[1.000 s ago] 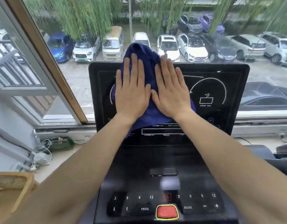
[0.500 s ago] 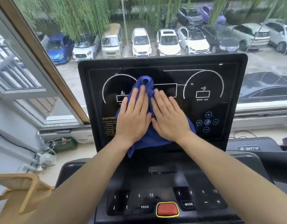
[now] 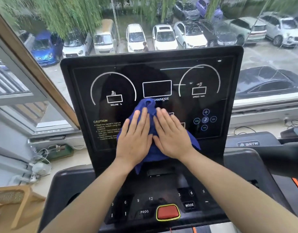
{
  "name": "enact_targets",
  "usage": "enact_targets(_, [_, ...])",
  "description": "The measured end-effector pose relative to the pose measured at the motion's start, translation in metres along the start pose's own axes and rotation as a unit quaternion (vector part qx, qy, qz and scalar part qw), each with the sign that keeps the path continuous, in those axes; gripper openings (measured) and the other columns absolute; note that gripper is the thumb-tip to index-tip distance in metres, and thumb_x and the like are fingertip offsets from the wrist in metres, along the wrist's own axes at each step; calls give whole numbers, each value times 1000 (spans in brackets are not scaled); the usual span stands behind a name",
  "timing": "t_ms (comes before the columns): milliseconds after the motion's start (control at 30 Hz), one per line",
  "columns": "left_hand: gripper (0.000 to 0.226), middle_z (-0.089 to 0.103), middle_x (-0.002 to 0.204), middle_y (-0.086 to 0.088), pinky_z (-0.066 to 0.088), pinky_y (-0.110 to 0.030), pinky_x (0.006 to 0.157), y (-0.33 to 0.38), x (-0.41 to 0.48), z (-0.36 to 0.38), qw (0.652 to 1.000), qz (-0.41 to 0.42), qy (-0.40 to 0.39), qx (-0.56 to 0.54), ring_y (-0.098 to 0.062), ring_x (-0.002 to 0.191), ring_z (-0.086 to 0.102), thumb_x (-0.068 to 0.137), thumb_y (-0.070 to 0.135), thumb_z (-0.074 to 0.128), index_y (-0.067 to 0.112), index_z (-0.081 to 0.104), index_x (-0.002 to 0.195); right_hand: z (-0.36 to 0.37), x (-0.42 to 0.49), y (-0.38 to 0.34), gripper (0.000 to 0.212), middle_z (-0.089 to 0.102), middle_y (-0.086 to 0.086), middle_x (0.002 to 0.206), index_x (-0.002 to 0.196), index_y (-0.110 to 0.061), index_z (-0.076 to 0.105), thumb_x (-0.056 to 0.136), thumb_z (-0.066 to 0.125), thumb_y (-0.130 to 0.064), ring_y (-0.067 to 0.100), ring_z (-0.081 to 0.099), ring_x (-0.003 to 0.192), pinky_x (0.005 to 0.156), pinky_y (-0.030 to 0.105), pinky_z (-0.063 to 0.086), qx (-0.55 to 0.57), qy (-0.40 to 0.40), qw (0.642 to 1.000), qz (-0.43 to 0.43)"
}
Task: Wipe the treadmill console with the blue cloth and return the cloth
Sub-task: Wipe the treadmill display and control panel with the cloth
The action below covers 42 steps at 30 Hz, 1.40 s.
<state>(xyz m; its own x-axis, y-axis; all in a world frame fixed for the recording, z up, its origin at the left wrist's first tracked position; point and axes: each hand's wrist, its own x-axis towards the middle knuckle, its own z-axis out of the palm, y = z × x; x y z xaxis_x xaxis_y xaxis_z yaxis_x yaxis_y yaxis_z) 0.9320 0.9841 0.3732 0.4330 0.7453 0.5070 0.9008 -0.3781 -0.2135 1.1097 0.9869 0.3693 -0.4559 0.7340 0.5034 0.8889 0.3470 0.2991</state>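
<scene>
The black treadmill console (image 3: 151, 76) stands upright in front of me, with white dial outlines and a caution text on its screen. A crumpled blue cloth (image 3: 149, 105) lies against the lower middle of the screen. My left hand (image 3: 135, 138) and my right hand (image 3: 171, 135) press flat on the cloth side by side, fingers extended and pointing up. The cloth's lower edge hangs below my palms over the screen's bottom rim. Part of the caution text and the middle readouts are hidden by my hands.
Below the screen is a keypad panel with a red stop button (image 3: 167, 212) and a MODE key (image 3: 189, 205). A window behind shows parked cars. Cables and a small fan (image 3: 41, 168) lie on the sill at left; a wooden chair (image 3: 13, 204) stands at lower left.
Both hands have slid the cloth down the screen, from its top edge to its lower middle. The upper dials and centre box are now uncovered.
</scene>
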Motion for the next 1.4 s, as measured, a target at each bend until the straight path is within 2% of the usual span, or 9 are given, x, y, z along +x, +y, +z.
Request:
enact_targets(100, [73,5,165,-14,8,-46,122,-9,31,-15,998,-60,27,0,-32,153,11,101,36,40,1,9,157,-22,45,23,70,11,15,164,154,0,20,99,40,-39,29,14,151,123,40,2,-20,23,998,-52])
enact_targets(233, [70,14,165,-17,8,-47,122,-3,120,-49,990,-116,80,-15,-32,153,13,101,36,36,2,13,157,-56,102,90,69,18,18,164,155,-2,21,100,38,-40,30,15,152,123,40,2,-17,71,997,-6])
enact_targets(500, [66,9,167,-12,-8,-45,121,90,144,-29,995,66,73,-23,-28,154,7,104,36,32,5,11,159,-18,-3,137,68,19,31,159,151,5,24,99,38,-37,39,11,149,122,42,0,39,57,977,204])
enact_targets(667, [70,8,167,-8,-6,-42,122,86,64,0,992,118,30,26,-22,154,4,102,37,40,6,14,159,8,-56,84,69,21,28,157,146,8,28,95,41,-37,42,19,145,121,47,7,22,6,990,137])
enact_targets(833, [69,7,166,-10,1,-44,123,57,117,-27,996,8,87,13,-28,153,11,103,36,39,7,10,158,-23,25,114,67,14,19,160,153,1,23,100,39,-37,34,17,149,123,41,2,31,86,993,75])
enact_targets(1000, [64,12,167,-10,5,-46,122,76,189,-53,993,-28,115,-11,-28,154,10,104,34,31,9,12,159,-39,55,163,66,20,26,161,153,1,25,100,42,-34,37,16,150,123,41,-1,46,131,969,203])
enact_targets(1133, [60,10,167,-10,-1,-45,122,102,152,-28,994,52,95,-17,-27,154,8,107,33,29,7,13,159,-17,7,141,70,17,28,161,154,1,21,96,43,-31,38,12,150,122,43,1,71,93,951,285])
enact_targets(1267, [64,8,167,-9,3,-42,123,102,73,1,991,124,54,7,-24,154,4,106,35,34,6,13,159,7,-57,95,69,22,31,157,148,6,23,95,42,-33,41,15,146,120,47,7,67,33,973,218])
enact_targets(1400, [66,8,166,-10,2,-41,123,82,36,1,993,112,23,5,-26,153,11,103,36,39,5,18,158,7,-62,63,68,11,21,161,151,2,20,96,43,-32,35,7,151,123,42,1,87,1,987,137])
